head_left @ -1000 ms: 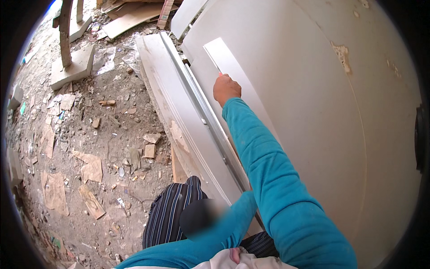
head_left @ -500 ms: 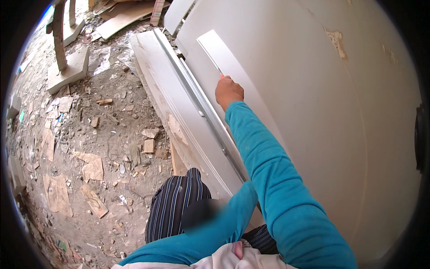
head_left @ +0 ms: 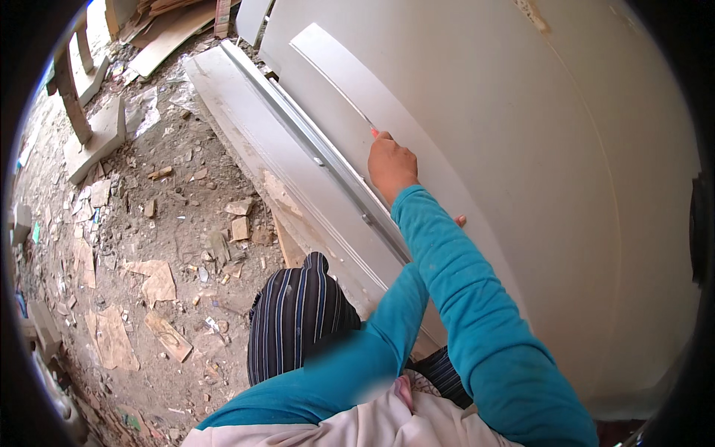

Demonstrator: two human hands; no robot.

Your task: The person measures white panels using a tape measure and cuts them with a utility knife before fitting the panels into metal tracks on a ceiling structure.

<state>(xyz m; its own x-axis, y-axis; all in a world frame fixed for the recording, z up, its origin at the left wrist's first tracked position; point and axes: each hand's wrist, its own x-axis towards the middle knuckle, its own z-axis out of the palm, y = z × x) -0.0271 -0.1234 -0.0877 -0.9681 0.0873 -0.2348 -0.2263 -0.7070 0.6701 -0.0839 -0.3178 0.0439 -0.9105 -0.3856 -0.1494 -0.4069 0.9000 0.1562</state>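
Observation:
A long white strip [head_left: 350, 73] lies along a large pale panel [head_left: 514, 127]. My right hand [head_left: 392, 167] is closed round a slim tool with a pinkish-red end [head_left: 375, 133]; most of the tool is inside the fist. A thin line runs from the tool up along the strip's left edge. My left arm crosses beneath the right forearm. Only a fingertip of my left hand [head_left: 461, 220] shows past the right sleeve, by the strip's right side; its other fingers are hidden.
A grey-white frame with a metal channel [head_left: 319, 162] runs along the panel's left side. My knee in striped cloth [head_left: 298, 316] is beside it. Rubble and broken board pieces [head_left: 167, 335] cover the ground. Wooden legs stand on a pale block [head_left: 100, 141] at upper left.
My right hand has moved down and back along the strip with the tool. A left fingertip now shows beyond the right forearm. The whole view has shifted slightly.

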